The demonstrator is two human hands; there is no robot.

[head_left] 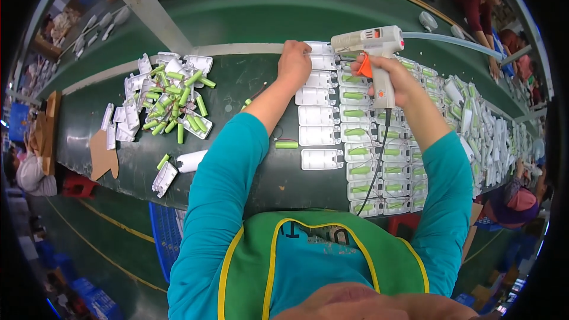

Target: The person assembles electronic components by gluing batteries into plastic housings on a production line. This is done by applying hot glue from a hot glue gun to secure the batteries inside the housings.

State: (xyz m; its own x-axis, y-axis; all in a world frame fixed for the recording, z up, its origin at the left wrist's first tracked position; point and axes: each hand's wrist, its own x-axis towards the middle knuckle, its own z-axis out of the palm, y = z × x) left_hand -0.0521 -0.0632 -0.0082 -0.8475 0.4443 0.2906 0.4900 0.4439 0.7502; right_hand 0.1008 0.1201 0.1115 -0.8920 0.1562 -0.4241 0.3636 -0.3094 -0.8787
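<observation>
My right hand (398,80) is wrapped round the grip of a white hot glue gun (370,40) with an orange trigger. Its nozzle points left, over the far end of a column of white plastic casings (317,117). My left hand (294,64) has its fingers curled at the left edge of the farthest casing (319,48) in that column; its fingertips are partly hidden. Right of the column, rows of casings hold green cylindrical batteries (355,132) with thin wires. A dark cord (379,163) hangs from the gun's grip.
Loose green batteries and casings are heaped (172,98) at the left. A single battery (286,144) lies between my arms. More casings are piled (474,124) at the right. A post (142,6) stands beyond the table, and a translucent hose (456,41) runs behind the gun. Other people work at the right.
</observation>
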